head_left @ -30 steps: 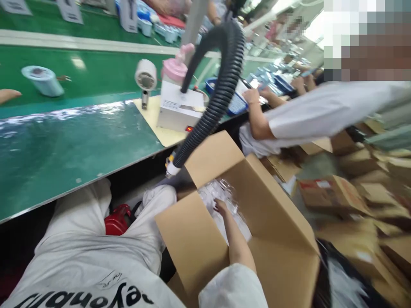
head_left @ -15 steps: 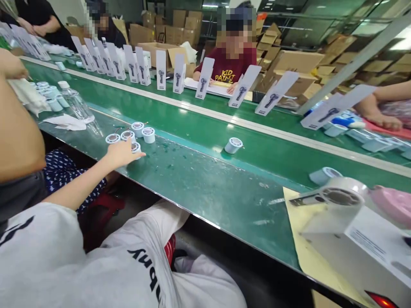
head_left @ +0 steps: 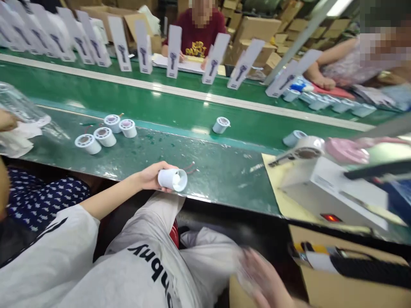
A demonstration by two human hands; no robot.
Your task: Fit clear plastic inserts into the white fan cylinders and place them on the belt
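My left hand (head_left: 151,176) is closed around a white cylindrical housing (head_left: 169,179) at the table's front edge. The housing lies on its side, its open end turned right, and thin reddish wires (head_left: 189,167) stick out beside it. Low on the right, my right hand (head_left: 266,278) is smeared by motion over my lap. Something pale and see-through seems to be at its fingers, too blurred to name. Several similar white housings (head_left: 105,137) stand upright on the table to the left, slotted ends up.
Another housing (head_left: 221,125) sits on the green conveyor belt (head_left: 180,109). At right, a grey-white device (head_left: 334,188) with a lit red switch rests on yellow paper (head_left: 272,184). Below it hangs a black-handled tool (head_left: 359,267). White boxes (head_left: 120,45) line the far side; co-workers sit beyond.
My left hand has moved right from the group of housings, bringing one to the front edge. My right hand has come into view at lower right. The view has shifted right and down.
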